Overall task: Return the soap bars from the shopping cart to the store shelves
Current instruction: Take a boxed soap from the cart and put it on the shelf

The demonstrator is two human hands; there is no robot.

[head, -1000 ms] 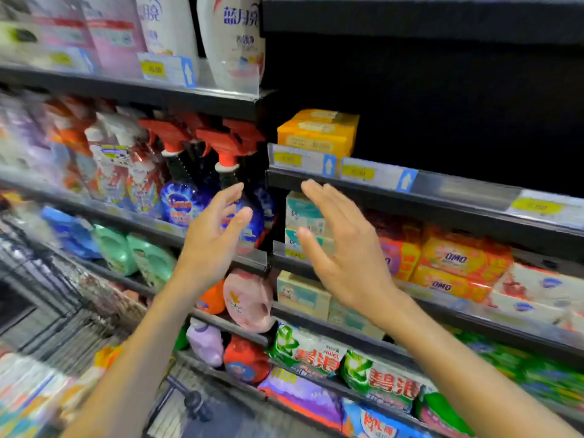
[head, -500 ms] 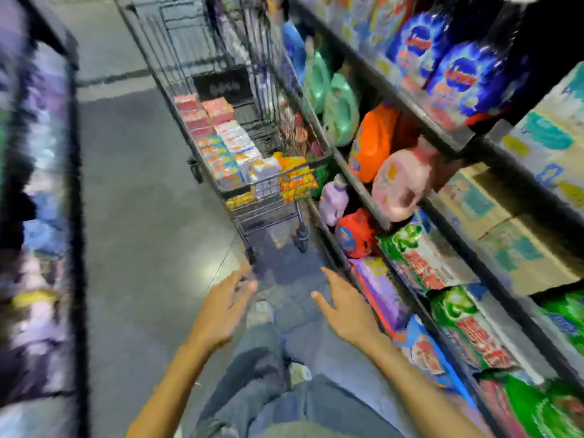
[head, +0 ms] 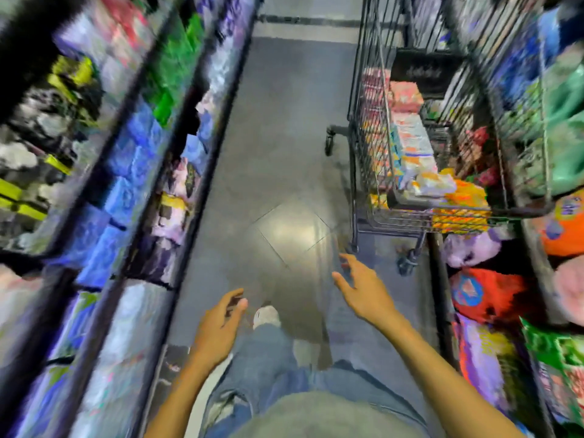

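Grey aisle floor runs left of the shopping cart, which stands against the store shelves. Soap bars lie packed inside the cart. Left hand and right hand hover short of the cart, fingers loosely apart, holding nothing.

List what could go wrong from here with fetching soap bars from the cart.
Orange packs lie heaped at the near end of the shopping cart; they might spill if the right hand grabs carelessly for the soap bars. The cart's near wheel sits close to the person's path; the shoe might catch it.
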